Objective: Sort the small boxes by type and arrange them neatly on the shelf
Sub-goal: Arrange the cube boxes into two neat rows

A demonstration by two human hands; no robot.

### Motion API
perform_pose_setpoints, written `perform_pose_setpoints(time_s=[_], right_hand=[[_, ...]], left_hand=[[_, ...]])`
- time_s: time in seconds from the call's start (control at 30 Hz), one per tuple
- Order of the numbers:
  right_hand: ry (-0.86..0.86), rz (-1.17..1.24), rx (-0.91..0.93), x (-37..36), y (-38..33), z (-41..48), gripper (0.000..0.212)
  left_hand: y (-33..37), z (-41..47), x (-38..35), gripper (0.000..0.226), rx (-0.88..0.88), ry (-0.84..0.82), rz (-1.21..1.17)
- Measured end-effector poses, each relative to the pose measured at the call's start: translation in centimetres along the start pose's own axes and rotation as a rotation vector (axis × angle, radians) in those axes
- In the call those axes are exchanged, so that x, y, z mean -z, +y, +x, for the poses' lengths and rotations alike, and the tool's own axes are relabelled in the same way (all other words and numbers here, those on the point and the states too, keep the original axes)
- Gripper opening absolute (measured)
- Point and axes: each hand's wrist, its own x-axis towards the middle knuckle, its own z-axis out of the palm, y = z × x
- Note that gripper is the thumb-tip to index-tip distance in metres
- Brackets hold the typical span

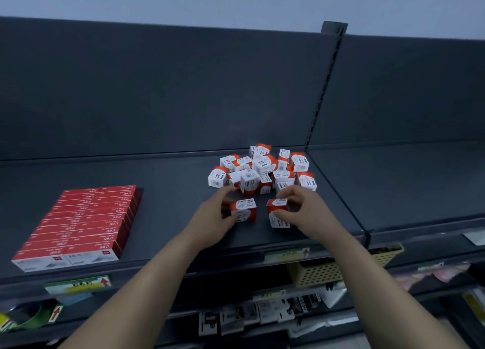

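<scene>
Boxes in hand: two small white and red boxes, one in each hand, low over the front part of the dark shelf (162, 191) and just in front of the pile; whether they touch the shelf I cannot tell.
Pile: a loose heap of small boxes (262, 166) lies toward the back of the shelf, tilted in many directions, some showing the words "PAPER CLIPS".
Red boxes: flat red boxes (81, 220) lie in neat rows on the left part of the shelf, well apart from the pile.
Around: a slotted upright post (326, 81) divides the back panel; right of it a second shelf section begins. Below the front edge there are price labels (78, 284), a yellow basket with holes (320, 271) and hanging packets.
In the way: the nearest boxes of the pile stand just behind the fingertips of both hands.
Hard to see: the print on most boxes is too small to read; the goods on the lower shelves are blurred; the basket is partly hidden by the right forearm.
Left hand: the left hand (212, 215) is curled, thumb and fingers pinching the left box (245, 209) by its left end.
Right hand: the right hand (301, 209) grips the right box (278, 213) from its right side, fingers on top and thumb below.
Arms: both bare forearms reach up from the bottom edge, coming closer toward the hands.
</scene>
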Motion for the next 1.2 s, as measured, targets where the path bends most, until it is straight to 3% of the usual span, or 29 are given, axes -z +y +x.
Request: perform_pose_setpoints(time_s=[0.13,0.23,0.4,0.93,1.2], right_hand=[[-0.096,-0.047,-0.012,-0.4,0.4,-0.3,0.032],[-0.147,-0.111,-0.023,0.0,0.5,-0.5,0.038],[-0.142,-0.055,0.018,0.5,-0.3,-0.4,0.051],[-0.231,-0.084,0.038,0.0,1.3,0.5,0.031],[-0.199,0.025,0.064,2.0,0.4,0.7,0.043]], left_hand=[[0.1,-0.3,0.1,0.027,0.012,0.041,-0.032],[0.0,-0.4,-0.1,0.020,-0.008,0.082,-0.047],[0.1,-0.5,-0.8,0.021,-0.016,0.129,-0.120],[-0.4,-0.8,-1.9,0.024,-0.018,0.110,-0.256],[-0.4,-0.9,-2.0,0.022,-0.014,0.119,-0.230]])
